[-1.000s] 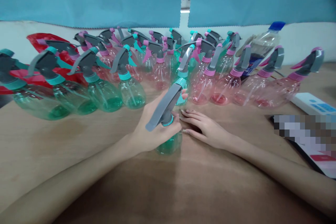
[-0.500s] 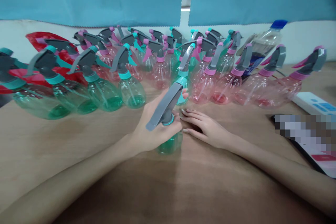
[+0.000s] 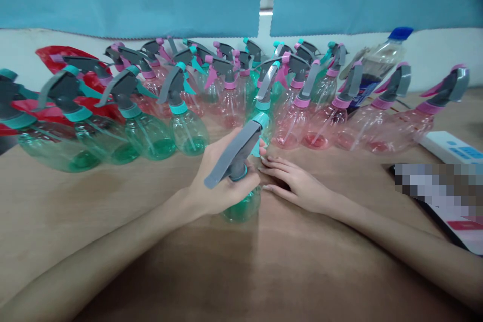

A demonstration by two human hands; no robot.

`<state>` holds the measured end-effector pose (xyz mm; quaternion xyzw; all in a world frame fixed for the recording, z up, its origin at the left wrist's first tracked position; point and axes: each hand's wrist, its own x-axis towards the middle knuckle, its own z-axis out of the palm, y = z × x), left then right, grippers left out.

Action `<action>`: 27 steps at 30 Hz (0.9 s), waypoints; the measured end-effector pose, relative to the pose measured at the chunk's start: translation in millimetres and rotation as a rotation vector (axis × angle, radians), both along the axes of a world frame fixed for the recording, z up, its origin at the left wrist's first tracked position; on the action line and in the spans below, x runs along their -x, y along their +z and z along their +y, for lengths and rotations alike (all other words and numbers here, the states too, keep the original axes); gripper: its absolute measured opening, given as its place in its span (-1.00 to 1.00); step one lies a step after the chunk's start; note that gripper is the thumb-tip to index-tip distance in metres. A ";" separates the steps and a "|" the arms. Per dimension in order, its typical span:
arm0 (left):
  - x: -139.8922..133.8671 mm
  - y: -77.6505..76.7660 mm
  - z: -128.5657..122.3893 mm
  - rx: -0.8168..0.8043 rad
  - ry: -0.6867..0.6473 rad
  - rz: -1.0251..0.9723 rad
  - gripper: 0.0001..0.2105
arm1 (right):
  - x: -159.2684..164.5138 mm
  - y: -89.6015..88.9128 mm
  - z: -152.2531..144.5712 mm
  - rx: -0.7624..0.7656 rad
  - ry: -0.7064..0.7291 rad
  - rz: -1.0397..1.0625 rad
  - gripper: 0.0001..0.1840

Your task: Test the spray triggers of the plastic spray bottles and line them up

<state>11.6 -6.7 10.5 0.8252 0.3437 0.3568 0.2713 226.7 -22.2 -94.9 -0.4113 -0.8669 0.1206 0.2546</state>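
Observation:
My left hand [image 3: 221, 181] is closed round the neck of a green spray bottle [image 3: 243, 205] with a grey and turquoise trigger head. Green shows through its clear wall, and its base is at the tabletop. Just to the right, my right hand [image 3: 294, 181] lies on the table with its fingers stretched out and holding nothing. Its fingertips are close to the bottle and to the left fingers. Behind my left hand stands another turquoise-collared spray bottle [image 3: 264, 105], partly hidden by the held one.
Green spray bottles [image 3: 151, 136] line the left, pink ones [image 3: 324, 128] the right, with several more behind. A red bag [image 3: 90, 78] lies back left. A blue-capped clear bottle [image 3: 385, 58], a white box [image 3: 453, 148] and a partly blurred phone-like device [image 3: 426, 211] are on the right.
The trigger head of the held spray bottle has shifted and tipped slightly to the left with my left hand. My right hand stays in place.

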 end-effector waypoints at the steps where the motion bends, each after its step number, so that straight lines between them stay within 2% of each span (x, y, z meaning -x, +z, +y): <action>1: -0.3 0.7 -0.2 -0.001 -0.005 -0.007 -0.70 | 0.0 -0.2 0.1 0.000 0.000 0.000 -0.55; 8: 1.0 3.3 -1.0 -0.018 -0.024 0.009 -0.73 | -0.5 -2.1 1.3 -0.005 0.008 -0.015 -0.54; 15: 1.6 2.1 2.1 0.029 -0.070 0.034 -0.55 | -0.6 -2.7 1.5 -0.004 0.004 -0.014 -0.52; 20: 1.3 -3.0 2.5 0.020 -0.048 0.023 -0.45 | -0.2 -1.4 1.0 -0.003 0.006 -0.012 -0.52; 27: 0.8 -7.0 1.5 0.033 -0.022 0.004 -0.42 | -0.4 -1.7 0.9 0.000 0.004 0.009 -0.53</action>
